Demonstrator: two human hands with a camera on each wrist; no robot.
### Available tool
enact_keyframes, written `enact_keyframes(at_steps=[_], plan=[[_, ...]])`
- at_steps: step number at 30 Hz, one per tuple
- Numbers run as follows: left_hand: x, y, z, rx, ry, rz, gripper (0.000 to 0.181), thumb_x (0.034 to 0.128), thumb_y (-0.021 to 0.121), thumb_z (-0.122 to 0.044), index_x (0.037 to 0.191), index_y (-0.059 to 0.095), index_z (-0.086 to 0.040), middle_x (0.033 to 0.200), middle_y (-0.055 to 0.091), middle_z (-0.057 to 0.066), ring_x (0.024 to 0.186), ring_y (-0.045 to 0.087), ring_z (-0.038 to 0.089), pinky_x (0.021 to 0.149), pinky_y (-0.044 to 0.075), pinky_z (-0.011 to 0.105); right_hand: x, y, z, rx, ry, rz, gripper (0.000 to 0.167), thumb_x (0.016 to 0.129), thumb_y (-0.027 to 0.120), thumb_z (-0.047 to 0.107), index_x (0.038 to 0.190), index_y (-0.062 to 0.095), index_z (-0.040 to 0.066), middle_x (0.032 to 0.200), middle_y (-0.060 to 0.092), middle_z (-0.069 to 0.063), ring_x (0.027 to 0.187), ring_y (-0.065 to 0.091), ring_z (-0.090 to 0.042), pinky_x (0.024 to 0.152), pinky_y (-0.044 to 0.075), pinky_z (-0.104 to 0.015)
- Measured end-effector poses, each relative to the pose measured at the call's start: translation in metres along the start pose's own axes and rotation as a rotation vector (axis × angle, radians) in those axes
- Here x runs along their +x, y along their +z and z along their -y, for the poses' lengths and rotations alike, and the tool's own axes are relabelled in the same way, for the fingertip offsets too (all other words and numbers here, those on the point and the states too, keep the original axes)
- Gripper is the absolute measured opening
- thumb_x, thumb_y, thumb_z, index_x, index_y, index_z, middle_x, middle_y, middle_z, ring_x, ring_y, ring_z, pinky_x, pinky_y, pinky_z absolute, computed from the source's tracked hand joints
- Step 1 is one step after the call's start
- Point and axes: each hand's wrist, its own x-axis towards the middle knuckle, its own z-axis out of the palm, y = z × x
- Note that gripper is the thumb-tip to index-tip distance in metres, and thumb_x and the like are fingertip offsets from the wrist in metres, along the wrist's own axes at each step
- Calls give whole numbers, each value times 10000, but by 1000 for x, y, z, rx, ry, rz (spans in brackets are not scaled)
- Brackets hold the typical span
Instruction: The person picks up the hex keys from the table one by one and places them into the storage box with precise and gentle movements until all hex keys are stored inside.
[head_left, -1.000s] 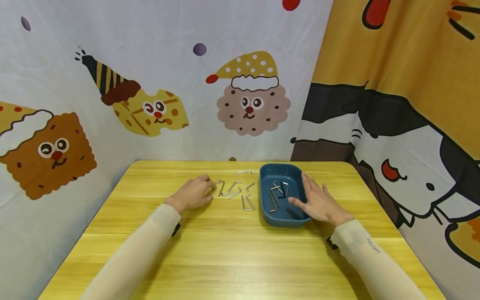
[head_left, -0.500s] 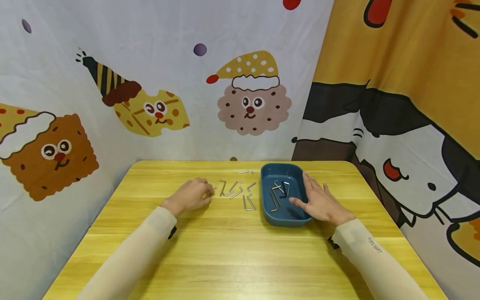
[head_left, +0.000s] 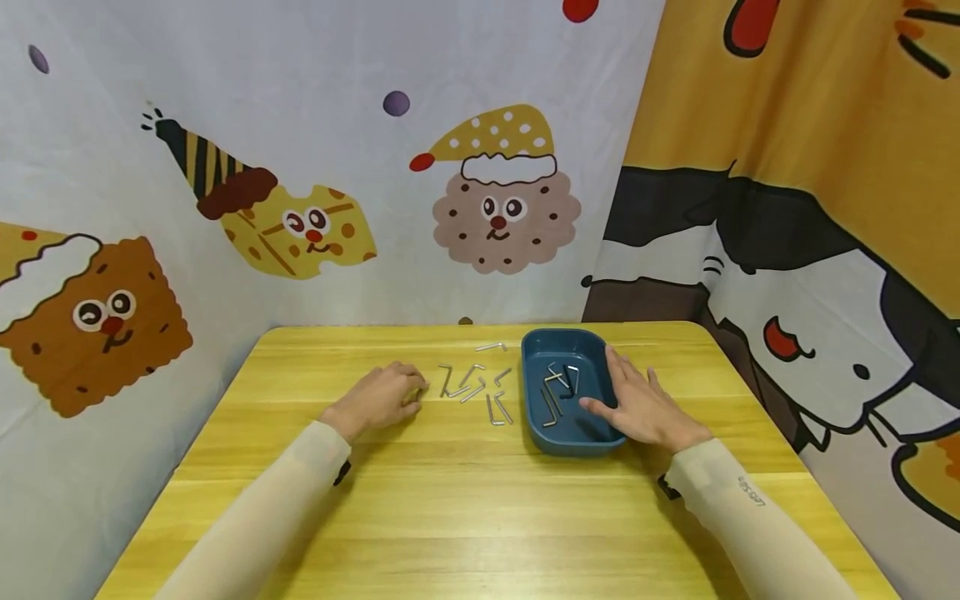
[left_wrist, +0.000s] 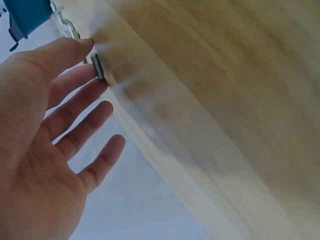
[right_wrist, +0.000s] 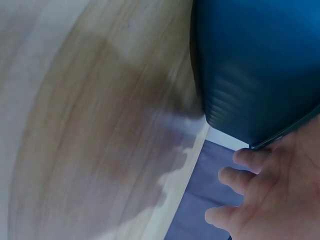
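In the head view, the left hand is low over the table, left of several loose silver hex keys. The left wrist view shows a small metal hex key between the thumb and first fingers of that hand, its other fingers spread apart. A blue tray stands right of the loose keys, with several silver and dark hex keys inside. The right hand rests along the tray's right rim, fingers straight, thumb over the inside. Part of this hand shows beside the tray.
A wooden table bears everything. One silver key lies farther back than the others, near the back edge. A patterned curtain hangs directly behind the table.
The left hand has drawn slightly left, away from the loose keys, and a key formerly at the pile's left end has moved with it. The right hand and tray have stayed in place.
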Motion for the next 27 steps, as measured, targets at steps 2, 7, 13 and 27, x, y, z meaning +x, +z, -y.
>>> enact_keyframes(at_steps=[2,7,13,27], plan=[[0,-1,0,10,10,-12,329,1112,825,-252,1407,827,-107,1490,780,133,1388,727,385,1163,634,646,0,0,0,-2,-2,-1,1199,1130,576,759,1851,44,-38,1940,121,-302,1772,227,-594,1375,111,-904],[2,-2,1,32,20,-34,251,1087,862,-296,1289,874,-147,1346,818,80,1238,751,315,1085,665,594,0,2,-1,-12,-1,-1,1205,1127,568,771,1851,45,-38,1938,127,-304,1770,231,-596,1372,121,-906],[0,-1,-1,17,-19,-28,329,1075,869,-391,1296,870,-148,1328,818,79,1264,745,340,1141,628,671,2,2,-1,-13,0,0,1192,1130,584,745,1850,51,-42,1937,131,-307,1770,230,-597,1378,114,-901],[5,-3,-20,52,-73,-29,328,1074,864,-446,1258,869,-175,1333,823,77,1279,746,358,1173,601,689,2,-1,-2,-12,-18,15,1208,1132,563,764,1845,33,-54,1932,128,-321,1771,234,-591,1374,124,-902]])
